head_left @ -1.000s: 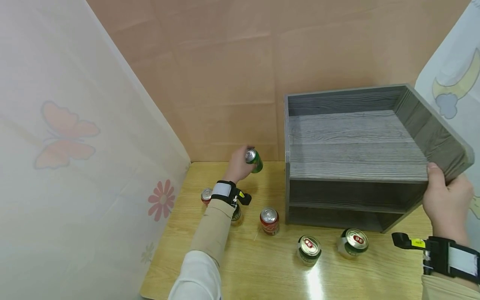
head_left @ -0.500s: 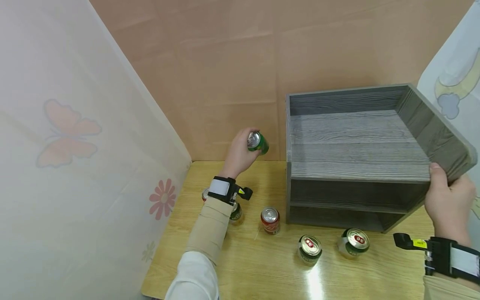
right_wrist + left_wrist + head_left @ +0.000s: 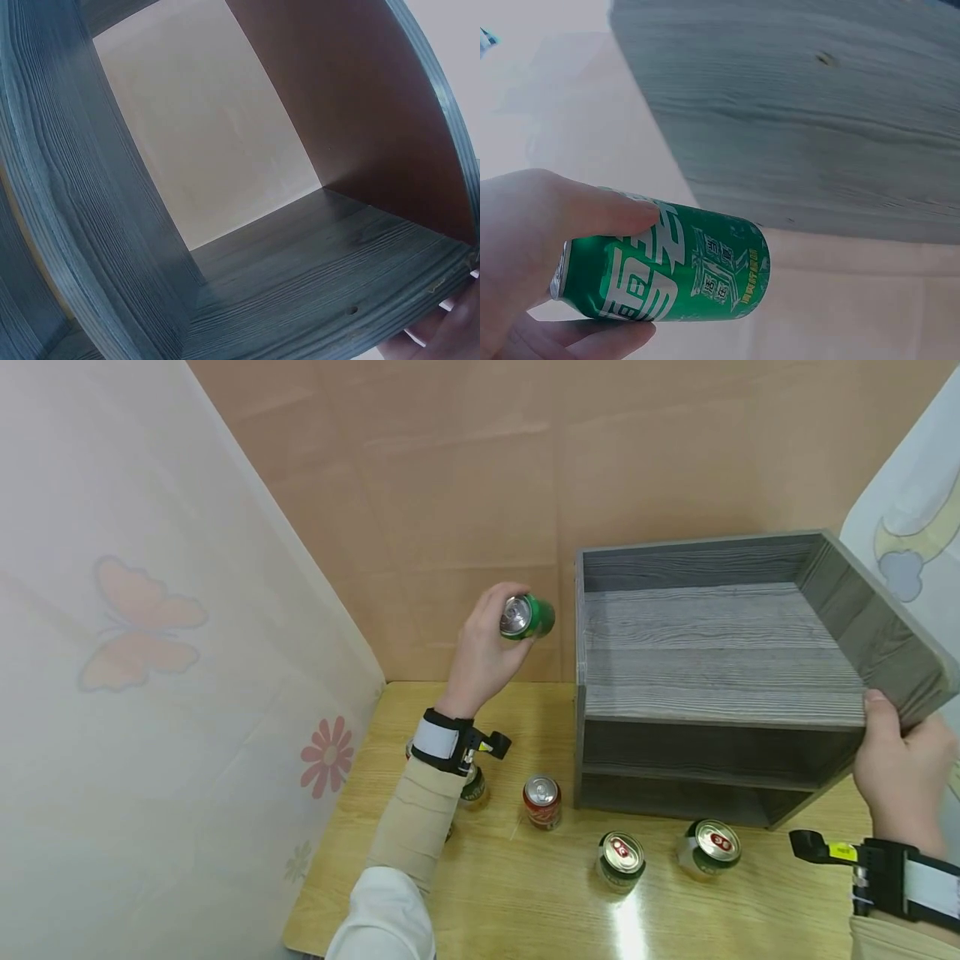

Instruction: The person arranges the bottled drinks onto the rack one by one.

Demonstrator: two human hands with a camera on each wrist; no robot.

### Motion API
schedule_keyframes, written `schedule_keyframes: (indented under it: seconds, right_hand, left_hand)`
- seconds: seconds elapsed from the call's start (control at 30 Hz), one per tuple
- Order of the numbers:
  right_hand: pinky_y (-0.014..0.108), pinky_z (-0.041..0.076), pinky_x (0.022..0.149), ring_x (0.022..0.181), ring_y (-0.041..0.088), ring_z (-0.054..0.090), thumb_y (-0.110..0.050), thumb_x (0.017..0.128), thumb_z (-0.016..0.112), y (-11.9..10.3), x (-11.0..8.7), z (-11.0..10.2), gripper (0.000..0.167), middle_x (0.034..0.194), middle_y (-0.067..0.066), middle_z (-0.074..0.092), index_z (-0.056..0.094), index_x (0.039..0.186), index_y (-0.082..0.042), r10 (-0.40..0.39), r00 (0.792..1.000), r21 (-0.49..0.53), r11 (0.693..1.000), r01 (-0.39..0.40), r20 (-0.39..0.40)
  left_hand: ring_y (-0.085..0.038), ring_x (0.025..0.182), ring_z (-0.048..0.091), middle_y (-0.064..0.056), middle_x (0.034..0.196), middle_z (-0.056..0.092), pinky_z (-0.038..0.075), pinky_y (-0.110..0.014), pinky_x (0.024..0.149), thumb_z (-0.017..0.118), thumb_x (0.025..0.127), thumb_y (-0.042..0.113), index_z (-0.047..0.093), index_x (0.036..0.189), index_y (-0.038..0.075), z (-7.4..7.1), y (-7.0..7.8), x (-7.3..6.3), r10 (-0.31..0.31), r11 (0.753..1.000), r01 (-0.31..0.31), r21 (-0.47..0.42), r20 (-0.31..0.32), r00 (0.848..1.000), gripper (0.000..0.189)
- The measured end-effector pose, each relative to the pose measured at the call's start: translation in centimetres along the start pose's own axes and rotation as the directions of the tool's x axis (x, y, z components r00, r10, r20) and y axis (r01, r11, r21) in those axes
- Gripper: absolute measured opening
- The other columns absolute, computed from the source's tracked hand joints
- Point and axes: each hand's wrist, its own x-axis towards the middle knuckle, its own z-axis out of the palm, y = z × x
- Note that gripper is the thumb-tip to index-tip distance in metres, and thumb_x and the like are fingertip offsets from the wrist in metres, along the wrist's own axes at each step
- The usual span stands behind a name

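In the head view my left hand [image 3: 487, 652] grips a green soda can [image 3: 534, 617] and holds it up in front of the brown backdrop, left of the grey wooden shelf [image 3: 720, 652]. The can is tilted, its silver top toward me. Seen from the left wrist, thumb and fingers wrap the top half of the can [image 3: 675, 262], with white lettering on its side; the shelf's grey side panel [image 3: 802, 112] is close beyond it. My right hand [image 3: 903, 768] holds the front edge of the shelf's right side panel, thumb on the inside. Its fingers [image 3: 450, 330] show at the panel's edge in the right wrist view.
On the wooden table [image 3: 510, 893] stand a red can [image 3: 542, 802] and two gold-topped cans, one in the middle [image 3: 621, 862] and one to the right [image 3: 708, 850]. Another can [image 3: 474, 789] is partly behind my left forearm. A pale curtain [image 3: 187, 693] hangs on the left.
My left hand has lifted the green can up from near the table's back edge and slightly right, tilting it further. The right hand keeps its hold on the shelf.
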Motion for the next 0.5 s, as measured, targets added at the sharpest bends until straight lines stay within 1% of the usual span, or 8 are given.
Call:
schedule_keyframes:
  seconds: [0.1, 0.23, 0.33, 0.5]
  right_hand:
    - [0.024, 0.030, 0.067, 0.079, 0.001, 0.039, -0.038, 0.108, 0.041, 0.1, 0.0, 0.0, 0.010, 0.091, -0.018, 0.043, 0.050, 0.106, -0.041, -0.005, 1.000, 0.004, 1.000, 0.005, -0.007]
    - [0.026, 0.029, 0.070, 0.080, 0.000, 0.038, -0.037, 0.108, 0.041, 0.2, 0.1, 0.0, 0.011, 0.090, -0.019, 0.043, 0.050, 0.104, -0.042, -0.008, 1.000, 0.009, 1.000, 0.009, -0.012]
    - [0.025, 0.030, 0.069, 0.079, 0.000, 0.039, -0.037, 0.108, 0.042, 0.2, 0.1, 0.0, 0.011, 0.090, -0.020, 0.043, 0.052, 0.105, -0.041, -0.007, 1.000, 0.017, 1.000, 0.007, -0.016]
    - [0.023, 0.031, 0.069, 0.080, -0.001, 0.040, -0.036, 0.108, 0.043, 0.2, 0.1, -0.1, 0.011, 0.091, -0.022, 0.044, 0.053, 0.109, -0.039, -0.017, 1.000, 0.020, 1.000, 0.018, -0.023]
  left_hand:
    - [-0.019, 0.128, 0.053, -0.013, 0.138, 0.054, 0.044, -0.027, 0.104, 0.082, 0.083, 0.000, 0.054, 0.135, 0.004, -0.5, 1.0, 0.4, 0.048, 0.999, -0.048, -0.025, -0.028, 0.998, 0.059]
    - [-0.018, 0.132, 0.050, -0.013, 0.142, 0.051, 0.042, -0.028, 0.106, 0.082, 0.082, -0.001, 0.054, 0.136, 0.004, -1.2, 2.3, 0.8, 0.081, 0.995, -0.084, -0.053, -0.046, 0.996, 0.060]
    - [-0.017, 0.134, 0.048, -0.014, 0.144, 0.050, 0.042, -0.027, 0.105, 0.082, 0.082, -0.002, 0.054, 0.136, 0.004, -1.5, 3.2, 1.0, 0.103, 0.992, -0.106, -0.064, -0.053, 0.993, 0.061]
    - [-0.019, 0.133, 0.049, -0.016, 0.144, 0.049, 0.043, -0.026, 0.104, 0.080, 0.082, -0.005, 0.053, 0.136, 0.002, -2.1, 4.7, 1.3, 0.152, 0.984, -0.158, -0.085, -0.074, 0.986, 0.061]
